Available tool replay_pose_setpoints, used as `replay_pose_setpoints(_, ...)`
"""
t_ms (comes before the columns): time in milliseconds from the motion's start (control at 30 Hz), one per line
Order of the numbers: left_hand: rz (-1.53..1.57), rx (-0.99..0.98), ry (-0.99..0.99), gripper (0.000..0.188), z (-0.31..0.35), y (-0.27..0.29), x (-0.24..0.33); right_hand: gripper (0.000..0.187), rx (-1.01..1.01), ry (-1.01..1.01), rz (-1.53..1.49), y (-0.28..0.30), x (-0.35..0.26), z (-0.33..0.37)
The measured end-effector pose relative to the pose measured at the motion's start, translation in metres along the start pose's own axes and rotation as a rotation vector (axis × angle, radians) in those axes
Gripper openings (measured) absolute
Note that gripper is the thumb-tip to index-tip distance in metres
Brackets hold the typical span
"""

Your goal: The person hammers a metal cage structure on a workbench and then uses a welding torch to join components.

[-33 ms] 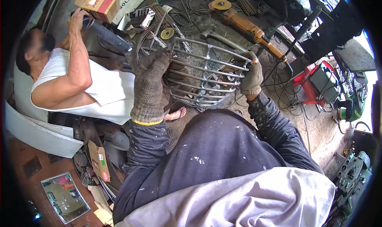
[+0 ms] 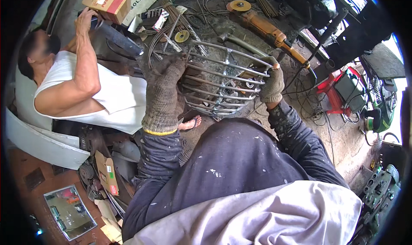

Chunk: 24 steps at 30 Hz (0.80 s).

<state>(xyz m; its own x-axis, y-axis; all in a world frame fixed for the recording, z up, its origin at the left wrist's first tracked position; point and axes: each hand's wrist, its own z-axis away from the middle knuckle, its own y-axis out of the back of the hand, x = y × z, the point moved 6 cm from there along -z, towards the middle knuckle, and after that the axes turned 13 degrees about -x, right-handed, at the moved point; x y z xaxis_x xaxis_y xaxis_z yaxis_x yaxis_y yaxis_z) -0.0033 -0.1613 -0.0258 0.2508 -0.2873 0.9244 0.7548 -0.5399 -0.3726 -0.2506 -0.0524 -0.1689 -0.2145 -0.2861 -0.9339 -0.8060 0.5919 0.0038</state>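
Note:
A metal grille point(image 2: 222, 85) of several curved bars, joined by a cross rod with weld beads, is held up in front of my body. My left hand point(image 2: 164, 90), in a brown knit glove with a yellow cuff edge, is closed round the bars' left ends. At the opposite end, my gloved right hand point(image 2: 272, 84) grips the right ends, with bare fingertips showing. Some of the left fingers are hidden behind the bars. Just beyond the grille, a hammer point(image 2: 244, 44) lies on the floor.
An orange angle grinder point(image 2: 264, 27) and a cutting disc point(image 2: 182, 36) lie beyond the grille. To the left, close by, a person in a white sleeveless top point(image 2: 107, 97) has a raised hand at a cardboard box point(image 2: 105, 3). Cables point(image 2: 315, 112) run across the floor at right.

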Motion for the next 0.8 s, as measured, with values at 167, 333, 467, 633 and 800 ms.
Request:
replay_pose_setpoints(167, -0.041, -0.025, 0.07, 0.022, 0.0, 0.007, -0.007, 0.071, -0.068, -0.03, -0.106, -0.007, -0.003, 0.002)
replay_pose_setpoints(333, -0.003, -0.018, 0.055, 0.023, 0.004, 0.011, -0.009, 0.077, -0.105, 0.059, 0.036, -0.011, -0.008, -0.002)
replay_pose_setpoints(467, -0.062, 0.077, 0.065, 0.026, 0.003, 0.014, -0.01, 0.078, -0.112, -0.065, -0.158, -0.016, 0.015, 0.002)
replay_pose_setpoints(633, -0.055, -0.039, 0.001, 0.032, 0.006, -0.012, -0.001, 0.073, -0.086, -0.208, -0.612, -0.031, 0.033, 0.005)
replay_pose_setpoints(800, -0.054, -0.151, -0.086, 0.038, 0.003, -0.045, 0.012, 0.057, 0.016, -0.27, -0.753, -0.032, 0.075, 0.015)
